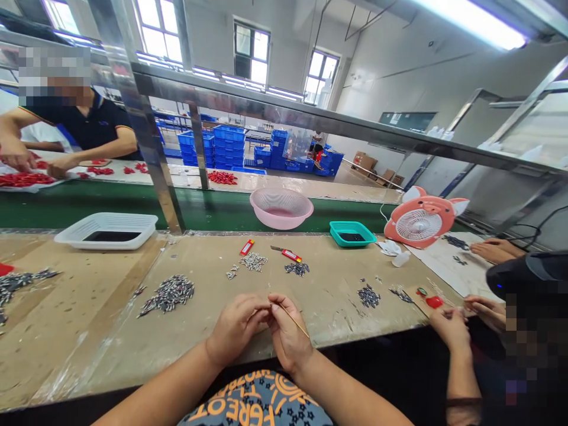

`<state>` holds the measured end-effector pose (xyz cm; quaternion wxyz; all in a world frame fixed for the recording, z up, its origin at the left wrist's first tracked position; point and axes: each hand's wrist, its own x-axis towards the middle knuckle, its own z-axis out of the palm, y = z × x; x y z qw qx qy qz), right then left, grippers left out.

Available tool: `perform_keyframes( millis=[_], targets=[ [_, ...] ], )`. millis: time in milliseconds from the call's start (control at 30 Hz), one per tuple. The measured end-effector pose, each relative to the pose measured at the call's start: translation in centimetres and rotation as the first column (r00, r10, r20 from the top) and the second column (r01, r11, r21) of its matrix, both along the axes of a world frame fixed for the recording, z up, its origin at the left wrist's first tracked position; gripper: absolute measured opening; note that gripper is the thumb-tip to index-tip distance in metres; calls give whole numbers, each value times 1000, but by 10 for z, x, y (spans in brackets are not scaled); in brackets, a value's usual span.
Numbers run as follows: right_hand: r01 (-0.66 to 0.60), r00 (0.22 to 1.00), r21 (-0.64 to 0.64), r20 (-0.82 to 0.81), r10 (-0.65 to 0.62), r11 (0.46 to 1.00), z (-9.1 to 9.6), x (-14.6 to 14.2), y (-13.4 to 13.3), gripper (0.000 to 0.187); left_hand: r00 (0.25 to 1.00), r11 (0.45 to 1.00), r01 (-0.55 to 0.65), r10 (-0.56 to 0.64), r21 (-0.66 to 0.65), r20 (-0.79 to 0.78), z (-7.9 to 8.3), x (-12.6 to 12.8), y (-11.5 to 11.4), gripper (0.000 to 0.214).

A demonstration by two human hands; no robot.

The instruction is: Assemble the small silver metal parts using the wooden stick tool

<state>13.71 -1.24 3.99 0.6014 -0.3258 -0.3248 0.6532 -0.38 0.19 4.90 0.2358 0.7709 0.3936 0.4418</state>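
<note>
One thin wooden stick (296,325) slants down-right from the right hand (288,334).

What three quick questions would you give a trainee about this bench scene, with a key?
1. True or false: the person's right hand is touching a thin wooden stick.
2. Which container stands closest to the pink pig-shaped fan on the bench? A: white tray. B: teal tray. C: pink basin.
3. What colour are the stacked crates in the background?

Key: 1 true; 2 B; 3 blue.
</note>
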Motion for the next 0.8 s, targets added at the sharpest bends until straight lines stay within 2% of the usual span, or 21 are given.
perform_keyframes(
  millis=[67, 100, 200, 300, 400, 500, 633, 733, 800],
  targets=[
    [0, 977, 91, 211, -19, 996, -7, 13, 4, 21, 994, 990, -25, 40, -142, 99, -2, -5, 1, 16],
    [-6, 937, 151, 347, -47, 988, -11, 21, 5, 25, 986, 974, -28, 65, -225, 156, -4, -7, 1, 14],
    [-108, 701, 325, 695, -160, 939, -23, 46, 9, 32, 931, 896, 36, 130, -442, 340, -16, -12, 0, 14],
    [-223, 498, 406, 829, -255, 886, -31, 60, 11, 30, 846, 817, 150, 185, -557, 500, -25, -13, -2, 17],
    [-277, 388, 438, 865, -318, 855, -37, 63, 12, 25, 792, 766, 214, 228, -607, 567, -27, -10, -5, 17],
    [-301, 352, 447, 873, -338, 842, -41, 62, 13, 24, 789, 743, 235, 231, -627, 570, -25, -8, -7, 18],
    [-305, 367, 450, 869, -333, 839, -42, 62, 15, 24, 790, 715, 265, 223, -646, 571, -27, -6, -7, 19],
    [-291, 402, 435, 864, -303, 852, -40, 63, 16, 26, 788, 701, 291, 210, -651, 579, -29, -5, -8, 20],
    [-248, 468, 422, 841, -273, 872, -35, 62, 15, 29, 786, 694, 305, 204, -652, 584, -29, -4, -8, 21]
  ],
)
